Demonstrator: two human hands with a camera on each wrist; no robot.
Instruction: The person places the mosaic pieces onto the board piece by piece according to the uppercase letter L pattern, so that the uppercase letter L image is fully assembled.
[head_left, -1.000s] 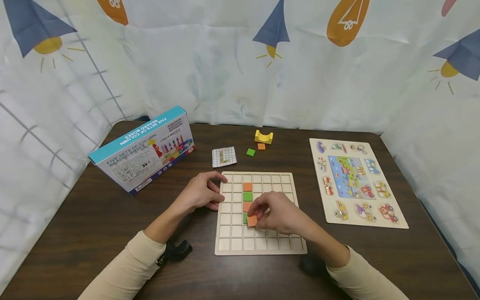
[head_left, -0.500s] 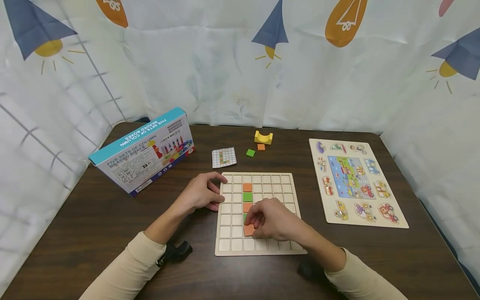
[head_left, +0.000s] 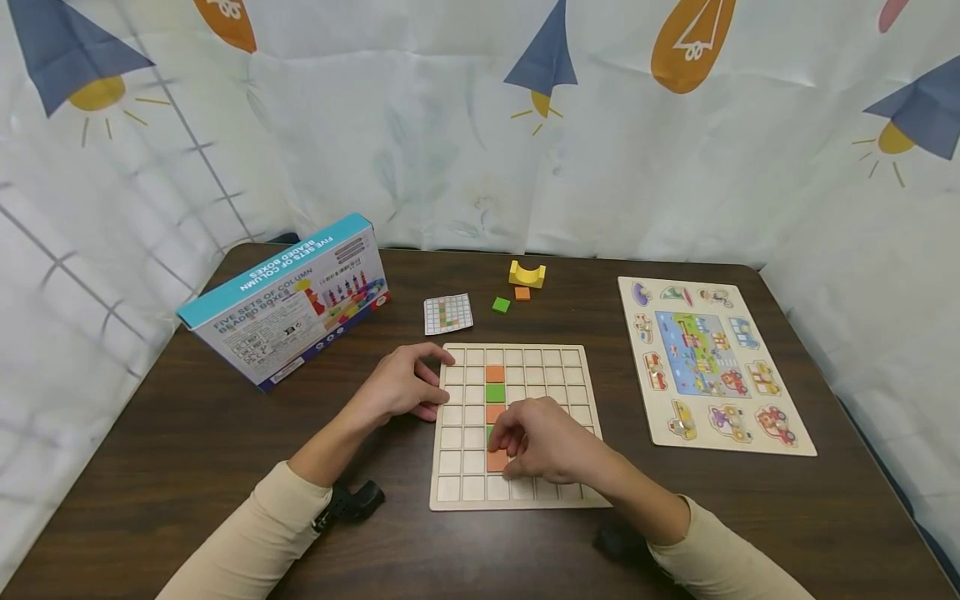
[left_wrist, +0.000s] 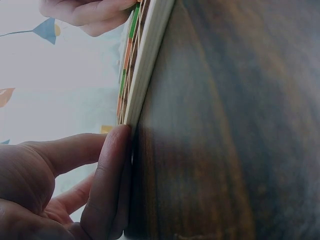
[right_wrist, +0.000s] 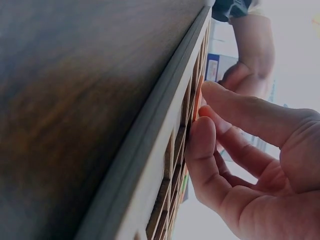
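Observation:
A light wooden grid board (head_left: 459, 487) lies in the middle of the table. One of its columns holds a run of alternating orange and green square tiles, with an upper orange tile (head_left: 495, 374) and a green tile (head_left: 495, 392) in plain sight. My right hand (head_left: 551, 442) pinches the lowest orange tile (head_left: 497, 461) at its cell, and its fingers partly cover the green tile above. In the right wrist view, thumb and fingertips meet at that orange tile (right_wrist: 198, 97). My left hand (head_left: 401, 383) touches the board's left edge with extended fingertips.
Beyond the board lie a small printed grid card (head_left: 448, 315), a loose green tile (head_left: 501, 305), a loose orange tile (head_left: 522, 293) and a yellow curved block (head_left: 527, 274). A box (head_left: 292, 300) stands at the left. To the right lies a wooden picture puzzle (head_left: 637, 287).
My right hand has carried the orange tile down and slightly left, from over the lower green tile to the cell below it. Over the last half second it barely moves; my left hand stays put.

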